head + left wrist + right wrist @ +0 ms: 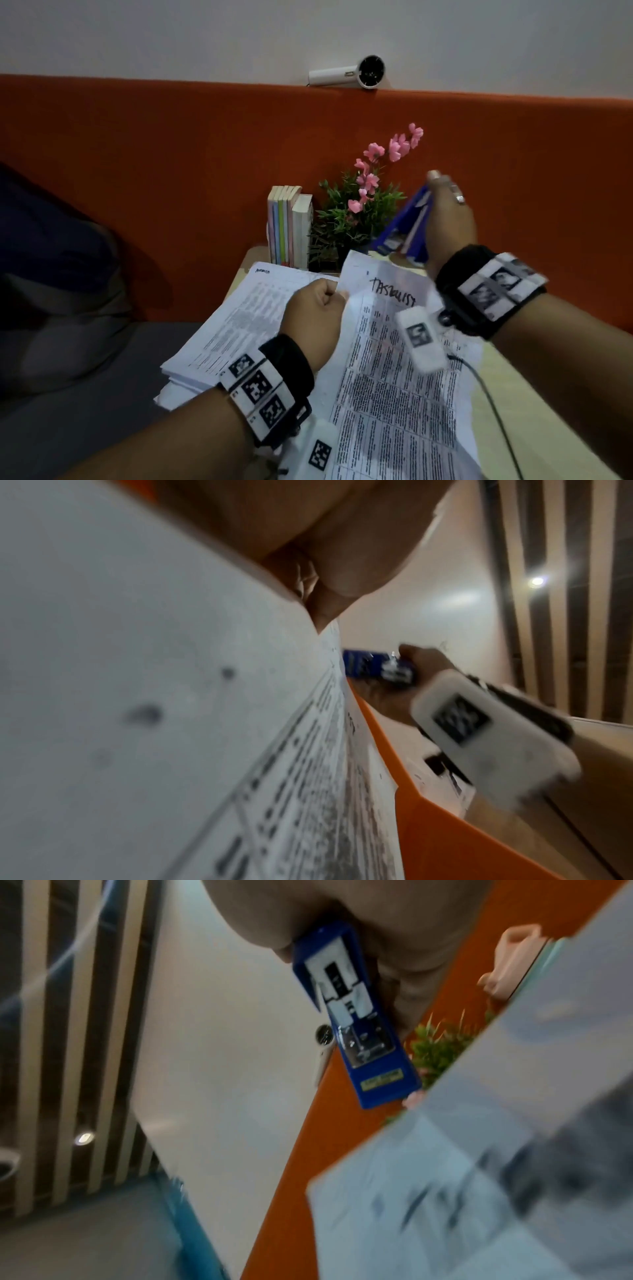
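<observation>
Right hand [448, 222] curls round blue stapler [407, 226], held above the pale table [534, 394] beside the plant [352, 212]: glossy hard wedge, metal underside, yellow label. Left hand [315, 315], fisted, pinches the upper edge of a thin, densely printed sheet [387, 377], tilted over the paper stack [233, 329].

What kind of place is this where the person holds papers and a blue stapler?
Probably a small office or study corner. Stacked printed sheets lie on a light wooden table, a row of books stands beside a potted plant, and an orange padded backrest runs behind them.
</observation>
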Tool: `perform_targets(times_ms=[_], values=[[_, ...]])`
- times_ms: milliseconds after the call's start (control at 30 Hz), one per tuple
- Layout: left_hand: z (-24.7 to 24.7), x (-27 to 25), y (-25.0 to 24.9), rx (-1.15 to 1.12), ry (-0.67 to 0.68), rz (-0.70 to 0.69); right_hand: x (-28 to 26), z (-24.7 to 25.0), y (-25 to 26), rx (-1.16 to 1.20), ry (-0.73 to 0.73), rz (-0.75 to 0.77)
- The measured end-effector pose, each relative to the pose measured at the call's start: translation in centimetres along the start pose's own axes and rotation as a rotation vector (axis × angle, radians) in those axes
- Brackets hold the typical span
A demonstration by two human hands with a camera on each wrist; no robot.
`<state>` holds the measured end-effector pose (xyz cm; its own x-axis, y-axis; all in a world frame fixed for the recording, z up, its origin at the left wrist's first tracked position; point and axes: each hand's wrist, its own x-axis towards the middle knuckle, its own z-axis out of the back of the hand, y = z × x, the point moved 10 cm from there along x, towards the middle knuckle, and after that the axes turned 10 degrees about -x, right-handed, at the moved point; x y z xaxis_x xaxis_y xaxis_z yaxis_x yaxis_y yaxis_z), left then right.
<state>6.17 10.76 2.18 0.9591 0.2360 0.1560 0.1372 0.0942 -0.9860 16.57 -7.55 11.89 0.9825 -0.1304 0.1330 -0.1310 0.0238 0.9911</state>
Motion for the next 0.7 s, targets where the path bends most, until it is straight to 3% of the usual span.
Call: perform_targets(times_ms=[67,133,267,333,500,700], values=[[2.6,1.3,-0.2,-0.022,-0.030,0.044,1.0,2.1,-0.5,0.008,-0.033,-0.065],[6.3,4.0,-0.8,0.037,-0.094,0.036,1.4,3.2,-1.8,-0.084,0.050,-0.119],[12.8,9.8,-0.2,0.312,-0.181,0.099,0.7,5.2,-6.1,-0.520,0.229,-0.194],[14.6,11.6,2.0,0.444,-0.184,0.178,0.1,5.7,-7.7,-0.798,0.314,-0.159],[17.0,13.2,6.8,0.484,-0.273,0.292,-0.6,5.2,-11.5,-1.328,0.509,-0.005],[16.8,13.9,7.7,0.551,-0.257,0.352,-0.6,4.3,-14.1,-1.527,0.600,0.019]])
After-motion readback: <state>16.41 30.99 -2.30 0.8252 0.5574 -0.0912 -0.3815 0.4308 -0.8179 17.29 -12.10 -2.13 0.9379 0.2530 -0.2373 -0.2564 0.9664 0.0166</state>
